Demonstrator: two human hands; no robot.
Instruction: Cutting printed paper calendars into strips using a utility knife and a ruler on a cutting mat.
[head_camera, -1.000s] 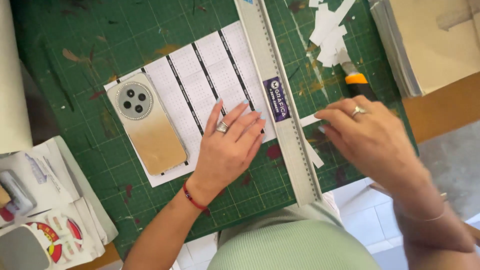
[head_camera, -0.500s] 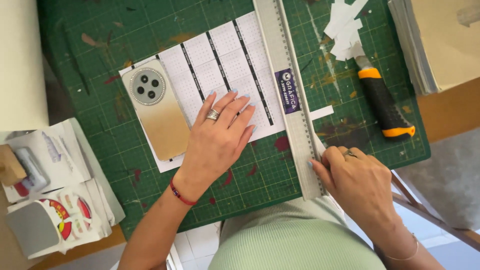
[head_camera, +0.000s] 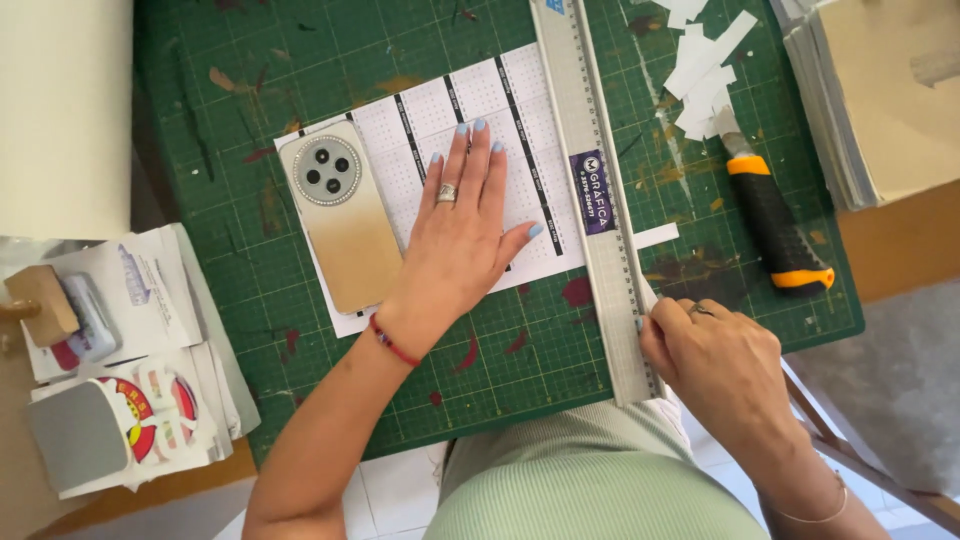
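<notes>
A wooden counter (head_camera: 880, 245) runs across the view, its brown top showing bare at the right edge and along the near left edge, with a stained green cutting mat (head_camera: 300, 60) covering most of its middle. Below the counter's near edge lies a floor of pale tiles (head_camera: 400, 495), and at the lower right a grey patch of floor (head_camera: 890, 380) is crossed by a slanting wooden leg (head_camera: 850, 455). Soft, even daylight fills the scene without hard shadows.

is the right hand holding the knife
No, the knife lies alone on the mat; the right hand grips the ruler.
</notes>
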